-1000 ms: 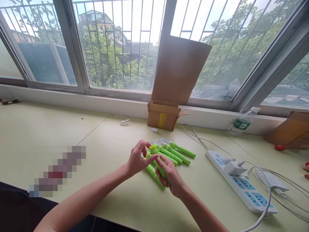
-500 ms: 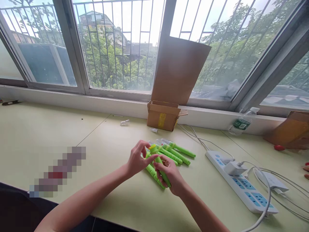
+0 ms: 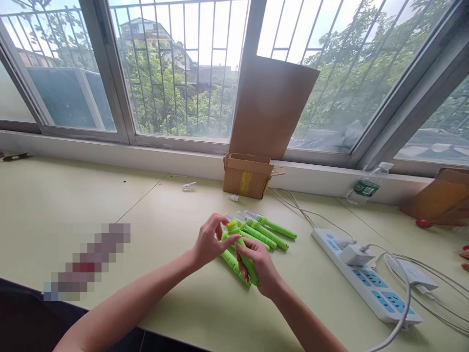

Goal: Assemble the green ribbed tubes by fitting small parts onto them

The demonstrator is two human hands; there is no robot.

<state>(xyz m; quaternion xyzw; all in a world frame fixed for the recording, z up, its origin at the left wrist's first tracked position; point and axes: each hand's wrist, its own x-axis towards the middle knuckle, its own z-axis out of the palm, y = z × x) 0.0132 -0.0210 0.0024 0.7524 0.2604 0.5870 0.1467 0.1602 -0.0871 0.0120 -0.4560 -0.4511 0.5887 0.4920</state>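
Observation:
My right hand (image 3: 261, 266) is wrapped around the lower barrel of a green marker (image 3: 245, 254), held upright and tilted left. My left hand (image 3: 210, 242) pinches that marker's yellow-green tip (image 3: 232, 226) with thumb and fingertips. Several more green markers (image 3: 269, 231) lie side by side on the pale green table (image 3: 73, 205), just behind and under my hands; some have clear caps pointing toward the window.
A small open cardboard box (image 3: 247, 176) stands against the window ledge. Two loose clear caps (image 3: 189, 186) lie near it. A white power strip (image 3: 366, 278) with a charger and cables runs along the right. A plastic bottle (image 3: 368, 188) lies on the ledge.
My right hand has shifted its fingers slightly on the marker's barrel. My left hand stays pinched at the tip. The markers on the table have not moved.

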